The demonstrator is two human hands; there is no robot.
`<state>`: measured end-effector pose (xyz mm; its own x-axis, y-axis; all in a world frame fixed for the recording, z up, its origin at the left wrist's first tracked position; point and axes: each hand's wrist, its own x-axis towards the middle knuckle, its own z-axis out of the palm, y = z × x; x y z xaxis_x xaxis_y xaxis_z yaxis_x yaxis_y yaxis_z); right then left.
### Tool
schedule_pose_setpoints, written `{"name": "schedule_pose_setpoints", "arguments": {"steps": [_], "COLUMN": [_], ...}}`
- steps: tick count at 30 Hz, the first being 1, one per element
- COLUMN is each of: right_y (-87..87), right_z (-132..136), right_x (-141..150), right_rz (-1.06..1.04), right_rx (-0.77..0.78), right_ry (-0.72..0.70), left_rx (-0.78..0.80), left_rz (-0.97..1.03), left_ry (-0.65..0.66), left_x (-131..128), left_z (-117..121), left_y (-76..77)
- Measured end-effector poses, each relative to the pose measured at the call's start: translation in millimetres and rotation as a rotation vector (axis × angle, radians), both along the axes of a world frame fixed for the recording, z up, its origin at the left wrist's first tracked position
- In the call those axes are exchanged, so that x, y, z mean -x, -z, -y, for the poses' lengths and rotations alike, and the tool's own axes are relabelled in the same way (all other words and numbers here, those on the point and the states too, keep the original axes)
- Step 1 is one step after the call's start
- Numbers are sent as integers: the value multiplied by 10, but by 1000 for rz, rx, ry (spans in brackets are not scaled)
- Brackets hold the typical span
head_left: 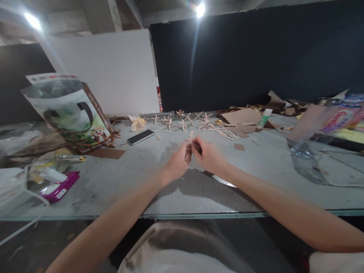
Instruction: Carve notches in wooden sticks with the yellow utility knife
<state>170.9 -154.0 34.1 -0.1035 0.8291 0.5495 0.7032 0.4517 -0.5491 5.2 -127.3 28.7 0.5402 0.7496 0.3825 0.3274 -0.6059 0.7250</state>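
My left hand (182, 156) and my right hand (209, 153) meet above the middle of the table. Between their closed fingertips a small flat wooden stick (191, 135) points upward; a bit of red shows beside it. The fingers cover its lower part, so I cannot make out whether anything else is held. Just beyond the hands lie loose wooden sticks (226, 132) and several small star-like shapes of crossed sticks (168, 122). Under my right forearm is a thin, shiny, curved strip (224, 181), partly hidden.
A phone (140, 137) lies left of the sticks, near a tall printed bag (74, 117). At far left sits a purple-edged power strip (61, 187) with a white cable. Brown cardboard (241, 116), a glue stick (264, 119) and a clear plastic jar (304, 129) stand to the right.
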Motion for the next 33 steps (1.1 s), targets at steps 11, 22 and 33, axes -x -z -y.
{"name": "schedule_pose_setpoints", "arguments": {"steps": [11, 22, 33], "right_y": [-30, -85, -213], "right_z": [33, -5, -80], "right_x": [62, 61, -116], "right_rz": [332, 314, -247], "right_rx": [7, 76, 152], "right_ry": [112, 174, 87], "left_rx": [-78, -89, 82], "left_rz": [-195, -240, 109], "left_ry": [-114, -129, -41], "left_x": [32, 39, 46], "left_z": [-16, 18, -48], "left_y": [69, 17, -41]}}
